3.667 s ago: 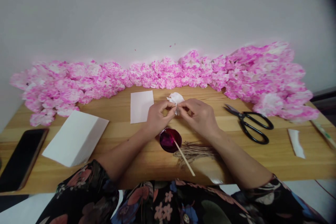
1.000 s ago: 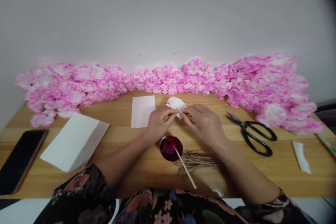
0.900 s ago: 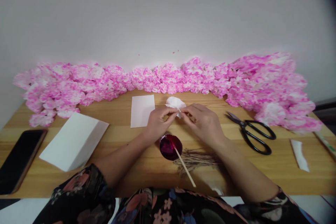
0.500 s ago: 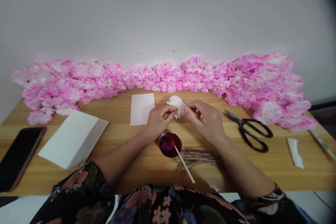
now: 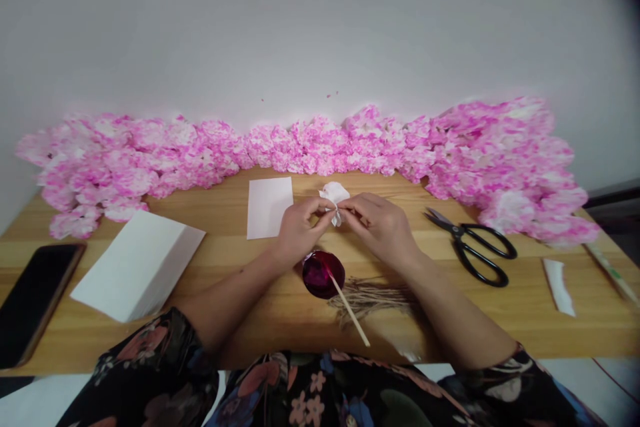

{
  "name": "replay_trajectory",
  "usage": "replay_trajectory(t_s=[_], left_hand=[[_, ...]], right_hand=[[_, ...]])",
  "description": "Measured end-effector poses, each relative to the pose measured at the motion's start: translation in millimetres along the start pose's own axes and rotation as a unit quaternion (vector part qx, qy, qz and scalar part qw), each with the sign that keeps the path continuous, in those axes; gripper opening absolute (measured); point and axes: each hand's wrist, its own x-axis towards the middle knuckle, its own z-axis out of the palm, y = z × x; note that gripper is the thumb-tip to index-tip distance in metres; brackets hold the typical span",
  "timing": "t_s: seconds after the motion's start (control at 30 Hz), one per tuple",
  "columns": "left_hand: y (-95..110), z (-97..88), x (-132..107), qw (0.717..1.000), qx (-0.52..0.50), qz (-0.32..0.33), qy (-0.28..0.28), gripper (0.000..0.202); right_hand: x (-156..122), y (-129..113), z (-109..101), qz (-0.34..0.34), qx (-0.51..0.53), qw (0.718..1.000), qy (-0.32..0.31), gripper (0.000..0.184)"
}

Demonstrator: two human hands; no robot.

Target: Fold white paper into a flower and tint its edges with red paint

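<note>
My left hand and my right hand meet above the middle of the wooden table. Both pinch a small white paper flower from opposite sides, fingers closed on it. Just below the hands stands a small cup of dark red dye with a wooden stick leaning in it. A bundle of brown twine lies under my right wrist.
Pink paper flowers are heaped along the wall. A white paper sheet lies left of my hands, a paper stack and a black phone further left. Black scissors and a paper scrap lie to the right.
My fingers have kept working the white flower, drawing closer together on it. The camera has shifted slightly; nothing else on the table moved.
</note>
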Motion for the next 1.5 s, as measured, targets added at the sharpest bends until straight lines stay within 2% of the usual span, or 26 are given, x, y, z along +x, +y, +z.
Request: replay_trajectory(t_s=[0.5,0.8,1.0,1.5], left_hand=[[1.6,0.0,0.7,1.000,0.014,-0.006,-0.001,0.006],[2.4,0.2,0.5,1.000,-0.005,0.008,0.003,0.005],[3.8,0.5,0.6,1.000,-0.003,-0.006,0.000,0.006],[2.7,0.3,0.3,1.000,0.001,0.003,0.003,0.006]], right_hand=[[-0.9,-6.2,2.2,0.016,-0.012,1.000,0.009,0.017],[-1.9,-5.4,2.4,-0.002,-0.008,1.000,0.023,0.017],[-1.4,-7.9,2.7,0.005,-0.020,1.000,0.017,0.019],[-0.8,-7.1,2.3,0.020,0.004,1.000,0.021,0.016]])
